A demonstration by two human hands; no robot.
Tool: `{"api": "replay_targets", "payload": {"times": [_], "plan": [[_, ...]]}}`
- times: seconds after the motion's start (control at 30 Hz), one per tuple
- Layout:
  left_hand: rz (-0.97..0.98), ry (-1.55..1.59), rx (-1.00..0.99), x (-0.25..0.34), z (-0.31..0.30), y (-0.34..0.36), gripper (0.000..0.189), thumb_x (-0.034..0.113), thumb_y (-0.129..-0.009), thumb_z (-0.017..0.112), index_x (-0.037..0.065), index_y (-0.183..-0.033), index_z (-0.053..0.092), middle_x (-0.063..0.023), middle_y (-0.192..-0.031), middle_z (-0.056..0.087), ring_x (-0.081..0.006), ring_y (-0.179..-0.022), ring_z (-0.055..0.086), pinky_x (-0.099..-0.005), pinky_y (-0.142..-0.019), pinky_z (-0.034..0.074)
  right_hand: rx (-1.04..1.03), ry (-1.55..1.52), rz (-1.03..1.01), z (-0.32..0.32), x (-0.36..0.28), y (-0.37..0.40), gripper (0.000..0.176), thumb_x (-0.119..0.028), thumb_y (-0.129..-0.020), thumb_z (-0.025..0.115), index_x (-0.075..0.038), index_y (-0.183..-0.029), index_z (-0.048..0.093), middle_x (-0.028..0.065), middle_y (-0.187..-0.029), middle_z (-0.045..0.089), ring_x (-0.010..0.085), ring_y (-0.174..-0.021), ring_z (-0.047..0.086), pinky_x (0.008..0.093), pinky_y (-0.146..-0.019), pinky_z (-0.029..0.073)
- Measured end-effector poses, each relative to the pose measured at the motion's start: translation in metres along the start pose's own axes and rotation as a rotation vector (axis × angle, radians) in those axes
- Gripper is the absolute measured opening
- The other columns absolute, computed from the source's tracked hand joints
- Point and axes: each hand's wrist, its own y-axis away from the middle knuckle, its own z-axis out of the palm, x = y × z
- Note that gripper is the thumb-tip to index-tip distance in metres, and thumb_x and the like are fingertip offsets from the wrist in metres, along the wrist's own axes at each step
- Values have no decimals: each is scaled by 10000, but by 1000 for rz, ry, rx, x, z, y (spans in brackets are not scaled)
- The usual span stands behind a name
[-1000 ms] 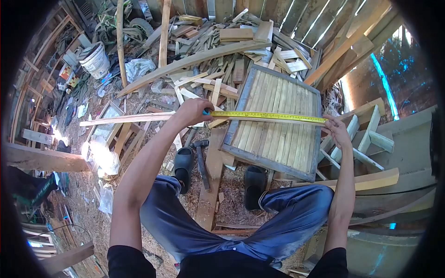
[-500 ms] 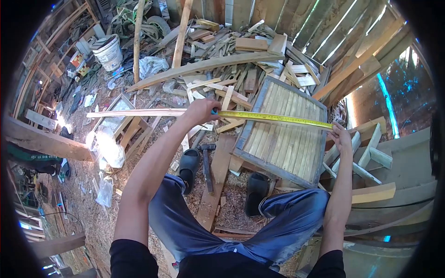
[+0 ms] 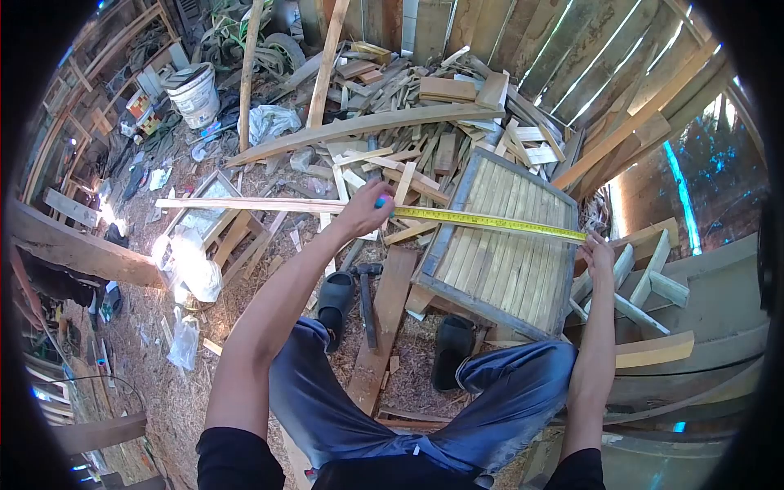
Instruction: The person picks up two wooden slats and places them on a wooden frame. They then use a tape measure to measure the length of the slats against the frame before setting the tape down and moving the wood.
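My left hand (image 3: 366,211) is closed around a tape measure, whose blue case shows partly between the fingers. From it the yellow blade (image 3: 490,221) stretches right to my right hand (image 3: 599,255), which pinches the blade's far end together with a wooden strip. That long, thin wooden strip (image 3: 253,203) runs under the blade and juts out well left of my left hand. Beneath the blade lies a slatted wooden panel (image 3: 506,273) in a grey frame. On the ground between my feet, a hammer (image 3: 368,314) rests beside a plank (image 3: 384,327).
Scrap wood (image 3: 400,114) is heaped ahead, with a long curved beam (image 3: 367,124) across its front. A white bucket (image 3: 193,94) stands at the far left. Nailed wood pieces (image 3: 645,282) sit at my right. Part of another person's arm (image 3: 28,282) shows at the left edge.
My left hand has shifted slightly right and down along the strip, and the exposed blade looks a little shorter. My right hand stays at its end. The view tilts slightly.
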Motion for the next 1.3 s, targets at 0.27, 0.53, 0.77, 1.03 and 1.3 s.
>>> {"api": "replay_targets", "payload": {"times": [0.27, 0.53, 0.77, 1.03, 1.3], "plan": [[-197, 138, -32, 4, 2, -9, 270, 247, -778, 637, 14, -914, 642, -144, -979, 559, -279, -927, 579, -367, -845, 465, -10, -35, -15, -2, 3, -4, 297, -57, -931, 558, -14, -1224, 552, 82, -969, 617, 172, -793, 627, 332, -740, 550], [-202, 189, -7, -6, 7, -14, 226, 220, -764, 642, 17, -862, 632, -159, -937, 576, -314, -886, 586, -375, -815, 466, -18, -42, -25, 2, -1, 4, 288, -90, -923, 572, -54, -1208, 543, 61, -893, 612, 151, -791, 618, 313, -700, 551], [-57, -44, -11, 4, -1, -13, 346, 338, -793, 679, 67, -1004, 644, -157, -1067, 571, -315, -1026, 573, -371, -927, 447, 59, 92, 105, 13, -5, 15, 267, -286, -928, 581, -159, -1161, 555, 5, -882, 569, 156, -752, 548, 346, -668, 482], [-66, 27, -39, -6, -25, -11, 544, 419, -792, 703, 45, -1172, 597, -153, -1171, 587, -295, -1093, 573, -366, -958, 442, 324, 335, -215, 21, -9, 16, 573, -404, -906, 608, 16, -1268, 464, 172, -1112, 578, 237, -977, 575, 395, -832, 472], [-12, 8, -242, 15, -29, -2, 443, 155, -687, 784, 65, -1069, 579, -166, -1040, 613, -316, -1008, 601, -391, -864, 479, 140, 457, -291, 34, 11, -6, 587, -374, -889, 622, 50, -1271, 485, 181, -1216, 570, 284, -1078, 568, 361, -915, 448]]}}
